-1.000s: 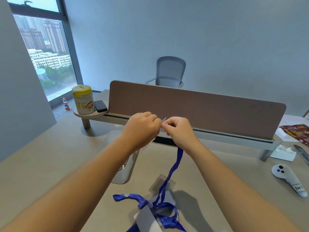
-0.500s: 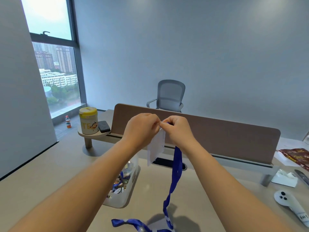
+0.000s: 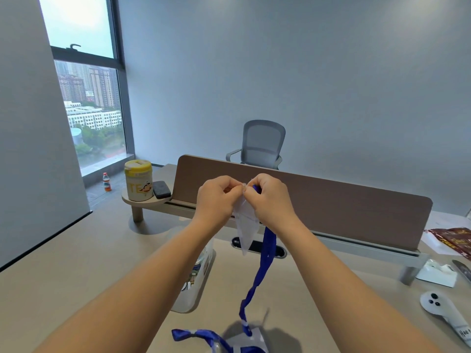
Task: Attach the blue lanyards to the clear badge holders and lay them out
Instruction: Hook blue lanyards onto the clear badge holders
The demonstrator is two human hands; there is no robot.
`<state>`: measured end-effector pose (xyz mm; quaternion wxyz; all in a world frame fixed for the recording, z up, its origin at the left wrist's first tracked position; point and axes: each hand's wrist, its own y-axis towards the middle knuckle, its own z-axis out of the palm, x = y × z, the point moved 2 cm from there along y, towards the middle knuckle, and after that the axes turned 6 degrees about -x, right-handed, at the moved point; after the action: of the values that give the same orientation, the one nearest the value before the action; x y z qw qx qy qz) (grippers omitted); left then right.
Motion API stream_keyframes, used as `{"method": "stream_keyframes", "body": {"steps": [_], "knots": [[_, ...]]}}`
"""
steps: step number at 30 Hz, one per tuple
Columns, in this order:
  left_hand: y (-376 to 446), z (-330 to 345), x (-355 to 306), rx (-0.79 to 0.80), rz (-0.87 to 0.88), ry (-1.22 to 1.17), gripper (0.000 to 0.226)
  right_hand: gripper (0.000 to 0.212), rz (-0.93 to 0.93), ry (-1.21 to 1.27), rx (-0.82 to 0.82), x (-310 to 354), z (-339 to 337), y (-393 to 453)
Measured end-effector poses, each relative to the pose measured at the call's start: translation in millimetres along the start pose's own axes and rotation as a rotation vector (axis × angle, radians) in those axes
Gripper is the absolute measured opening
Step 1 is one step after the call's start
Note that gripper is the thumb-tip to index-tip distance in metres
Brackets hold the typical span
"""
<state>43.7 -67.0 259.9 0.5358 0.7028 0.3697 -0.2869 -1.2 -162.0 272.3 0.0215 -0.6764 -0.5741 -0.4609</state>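
Note:
Both hands are raised in front of the brown desk divider. My left hand (image 3: 218,200) pinches the top edge of a clear badge holder (image 3: 246,225), which hangs down between the hands. My right hand (image 3: 271,200) pinches the clip end of a blue lanyard (image 3: 266,253) right against that top edge. The lanyard strap drops to the desk, where more blue lanyard (image 3: 201,337) and another clear holder (image 3: 251,338) lie at the bottom edge. Whether the clip is through the holder's slot is hidden by my fingers.
A clear plastic bin (image 3: 196,281) with small items stands under my left forearm. A white controller (image 3: 443,312), a white tape dispenser (image 3: 437,272) and a red packet (image 3: 456,240) lie at right. A yellow-lidded canister (image 3: 138,180) and a dark case (image 3: 161,189) sit on a side shelf.
My head has tilted up, so the desk sits lower in view. Both hands have lifted the holder and lanyard end higher; the badge holder now hangs in plain sight.

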Motion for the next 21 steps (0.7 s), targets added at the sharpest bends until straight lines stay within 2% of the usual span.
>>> {"method": "stream_keyframes", "body": {"steps": [4,7,14,17,19,21], "knots": [[-2,-1,6,0.022,-0.012,-0.005,0.017,0.014,-0.115,-0.218,0.049,0,-1,0],[-4,-1,8,0.067,0.127,0.203,0.020,0.021,-0.141,-0.307,0.092,-2,0,-3],[-10,3,13,0.055,0.262,0.401,0.024,0.023,-0.065,-0.426,0.187,-6,7,-4],[-15,7,18,0.098,0.375,0.509,0.021,0.035,0.019,-0.427,0.266,-14,12,-4],[-16,9,22,0.163,0.448,0.569,0.013,0.039,0.059,-0.340,0.294,-20,15,-4],[-16,11,24,0.161,0.463,0.565,0.012,0.040,0.077,-0.245,0.279,-23,15,-5]]}}
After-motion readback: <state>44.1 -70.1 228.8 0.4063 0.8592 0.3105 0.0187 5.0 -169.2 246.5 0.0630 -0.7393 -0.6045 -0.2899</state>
